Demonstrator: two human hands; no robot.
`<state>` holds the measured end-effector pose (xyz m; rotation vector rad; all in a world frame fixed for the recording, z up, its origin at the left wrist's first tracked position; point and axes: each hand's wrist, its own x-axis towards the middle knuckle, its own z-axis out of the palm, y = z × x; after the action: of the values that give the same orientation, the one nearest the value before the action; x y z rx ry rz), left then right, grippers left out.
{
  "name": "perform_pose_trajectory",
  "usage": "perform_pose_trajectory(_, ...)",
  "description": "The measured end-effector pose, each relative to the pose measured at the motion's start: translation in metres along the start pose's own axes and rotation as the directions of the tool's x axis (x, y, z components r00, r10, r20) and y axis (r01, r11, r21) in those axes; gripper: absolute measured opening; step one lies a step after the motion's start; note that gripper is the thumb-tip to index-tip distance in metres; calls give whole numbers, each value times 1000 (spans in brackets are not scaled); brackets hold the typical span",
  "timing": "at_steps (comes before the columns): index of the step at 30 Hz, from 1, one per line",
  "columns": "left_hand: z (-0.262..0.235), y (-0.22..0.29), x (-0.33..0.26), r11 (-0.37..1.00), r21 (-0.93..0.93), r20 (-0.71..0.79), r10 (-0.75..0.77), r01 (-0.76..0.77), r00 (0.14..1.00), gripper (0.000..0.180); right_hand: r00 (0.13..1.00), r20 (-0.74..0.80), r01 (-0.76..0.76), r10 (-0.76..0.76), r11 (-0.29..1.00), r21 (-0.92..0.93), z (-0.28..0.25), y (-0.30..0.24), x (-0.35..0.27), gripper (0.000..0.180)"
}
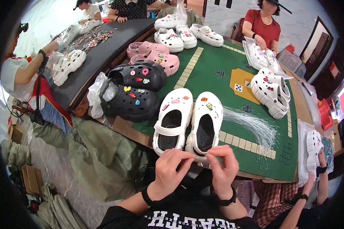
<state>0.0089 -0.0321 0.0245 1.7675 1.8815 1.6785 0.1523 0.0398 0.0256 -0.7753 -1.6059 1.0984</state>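
A pair of white clogs with colourful charms stands side by side at the mat's near edge, the left clog beside the right clog. Their heels point toward me. My left hand pinches thumb and forefinger together behind the left heel. Just behind the right heel, my right hand is closed in a similar pinch. A thin clear plastic strand seems to run between the fingertips and over the heels, though it is hard to see. To the right of the clogs, a fanned bundle of clear plastic strands lies on the green mat.
Black clogs and pink clogs stand at left, several white clogs at the far end. Another white pair stands at right. Co-workers handle clogs around the table; one person's hands are near at right. Green sacking hangs at left.
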Motion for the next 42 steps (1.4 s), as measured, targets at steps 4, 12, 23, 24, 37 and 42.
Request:
perform_pose_trajectory(4, 1, 1, -2, 1000, -4, 12, -16, 16, 1000, 13, 966, 199, 198, -166, 969, -150, -1, -1, 4, 12)
perform_pose_trajectory(12, 0, 1, -2, 1000, 8, 13, -7, 7, 1000, 14, 993, 77, 91, -85, 993, -74, -2, 3, 2, 11)
perform_pose_trajectory(23, 2, 0, -1, 1000, -17, 16, 8, -8, 1000, 15, 968, 207, 170, -145, 979, -111, 2, 3, 2, 9)
perform_pose_trajectory(24, 0, 1, -1, 1000, -16, 21, 5, -5, 1000, 15, 967, 208, 171, -145, 979, -109, 2, 4, 2, 9)
perform_pose_trajectory(37, -2, 0, 0, 1000, 10, 24, -28, 28, 999, 15, 999, 34, -16, 16, 1000, 2, -2, 1, 4, 9)
perform_pose_trajectory(42, 3, -2, -1, 1000, -17, -8, 7, -7, 1000, 16, 985, 157, 89, -72, 991, -103, 1, 3, 3, 10)
